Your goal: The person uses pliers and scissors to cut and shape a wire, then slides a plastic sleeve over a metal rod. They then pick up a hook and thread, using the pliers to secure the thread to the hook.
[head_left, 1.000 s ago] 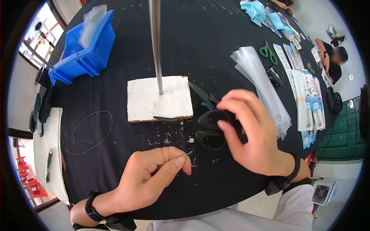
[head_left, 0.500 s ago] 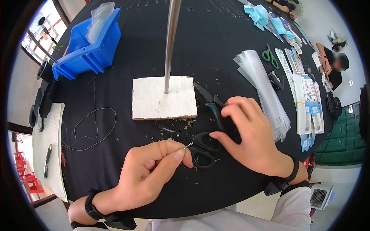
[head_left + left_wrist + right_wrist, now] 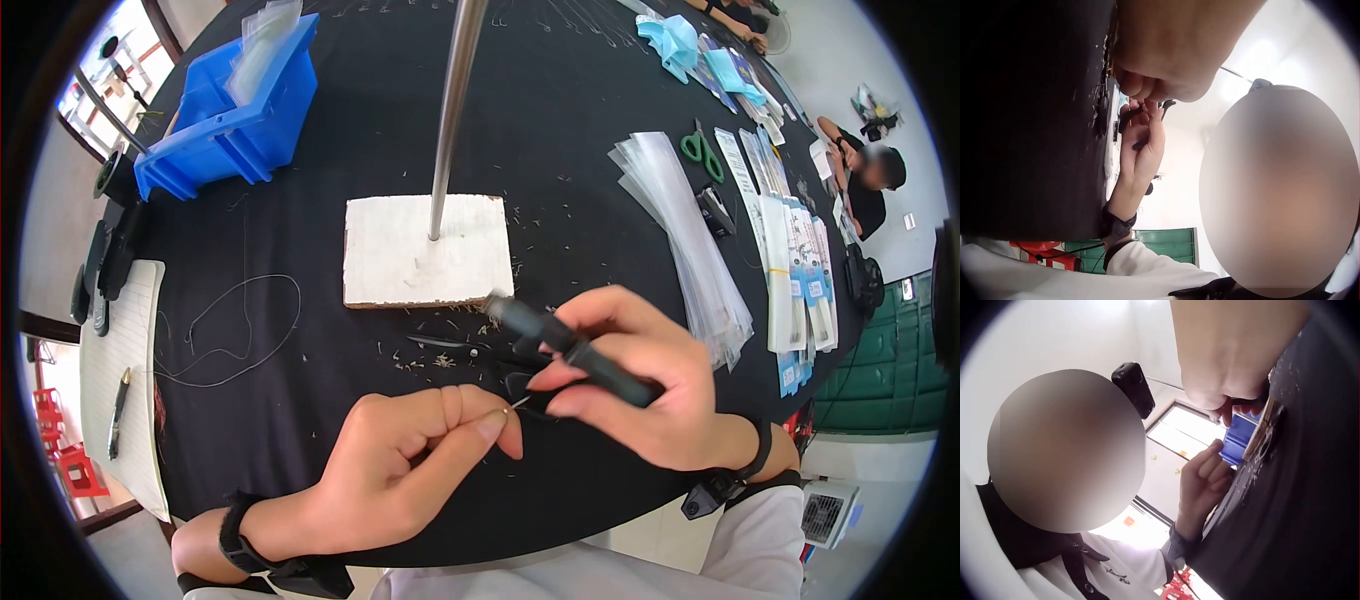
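Observation:
In the head view, my left hand [image 3: 400, 475] pinches a small thin metallic piece [image 3: 521, 402] between thumb and forefinger. My right hand [image 3: 655, 400], just to the right, grips a blurred dark tool [image 3: 545, 328] that points up and left, its tip near the white board [image 3: 425, 265]. Black scissors lie below the board, with a blade [image 3: 437, 342] showing and the handles partly hidden behind the right hand. The left wrist view shows the right hand [image 3: 1141, 153] around dark handles; in the right wrist view the left hand [image 3: 1200, 484] has curled fingers.
A metal rod [image 3: 455, 115] rises from the board. Small clippings [image 3: 440, 361] are scattered below it. At left are a blue bin [image 3: 245, 135], looped line [image 3: 298, 300] and a notebook [image 3: 125, 350] with a pen; at right, clear sleeves [image 3: 690, 250], green-handled scissors [image 3: 703, 155] and packets [image 3: 800, 260].
The dark tool that lay beside the board is now raised in my right hand, whose fingers have closed round it. My left hand has shifted slightly right, still pinching the thin piece.

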Demonstrator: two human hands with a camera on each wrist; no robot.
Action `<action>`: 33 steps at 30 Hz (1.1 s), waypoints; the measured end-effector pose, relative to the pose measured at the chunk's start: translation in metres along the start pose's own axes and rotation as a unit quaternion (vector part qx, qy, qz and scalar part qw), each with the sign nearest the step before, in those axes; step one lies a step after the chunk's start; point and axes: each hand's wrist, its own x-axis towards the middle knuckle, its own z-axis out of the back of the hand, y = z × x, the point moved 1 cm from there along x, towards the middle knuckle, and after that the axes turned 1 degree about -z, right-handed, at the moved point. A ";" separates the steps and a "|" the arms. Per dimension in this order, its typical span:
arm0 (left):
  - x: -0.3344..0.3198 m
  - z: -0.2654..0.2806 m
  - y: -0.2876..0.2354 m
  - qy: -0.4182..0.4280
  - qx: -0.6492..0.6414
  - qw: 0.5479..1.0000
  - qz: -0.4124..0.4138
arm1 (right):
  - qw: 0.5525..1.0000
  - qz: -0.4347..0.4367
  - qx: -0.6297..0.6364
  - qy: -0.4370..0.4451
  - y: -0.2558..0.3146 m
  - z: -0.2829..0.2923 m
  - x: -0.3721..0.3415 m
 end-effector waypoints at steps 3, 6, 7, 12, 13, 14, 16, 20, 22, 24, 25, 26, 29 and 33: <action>-0.001 0.002 0.002 0.030 0.014 0.999 0.007 | 0.999 0.024 -0.040 0.028 0.002 -0.003 0.000; 0.000 0.002 0.002 0.048 0.036 0.998 0.005 | 0.997 0.039 -0.058 0.040 0.002 -0.003 -0.001; 0.000 0.002 0.001 0.051 0.044 0.998 0.003 | 0.996 0.047 -0.062 0.036 0.001 -0.003 -0.001; 0.002 0.002 -0.001 0.069 0.067 0.995 -0.001 | 0.986 0.124 -0.104 0.048 -0.003 0.000 0.003; 0.002 0.002 -0.001 0.070 0.068 0.995 -0.005 | 0.983 0.135 -0.111 0.053 -0.003 0.000 0.003; 0.002 0.002 -0.001 0.073 0.072 0.995 0.002 | 0.981 0.146 -0.118 0.057 -0.003 0.000 0.003; 0.001 0.003 -0.001 0.080 0.079 0.994 0.014 | 0.979 0.149 -0.128 0.060 -0.004 -0.001 0.003; 0.003 0.005 0.005 0.053 -0.019 0.998 0.032 | 0.969 0.170 -0.181 0.003 -0.002 -0.002 0.003; 0.006 0.008 0.007 0.025 -0.145 0.988 0.039 | 0.953 0.168 -0.250 -0.015 0.000 0.000 0.003; 0.006 0.010 0.002 0.003 -0.206 0.977 0.049 | 0.942 0.161 -0.292 -0.021 0.002 0.001 0.001; 0.007 0.011 0.003 -0.007 -0.231 0.972 0.041 | 0.941 0.154 -0.301 -0.017 0.003 0.001 -0.002; 0.007 0.012 0.003 -0.016 -0.256 0.966 0.034 | 0.940 0.146 -0.309 -0.013 0.003 0.000 -0.004; 0.008 0.009 0.002 -0.039 -0.269 0.962 0.020 | 0.941 0.140 -0.307 -0.013 -0.001 -0.003 -0.005; 0.008 0.008 0.001 -0.038 -0.272 0.962 0.012 | 0.941 0.135 -0.309 -0.023 -0.001 -0.004 -0.005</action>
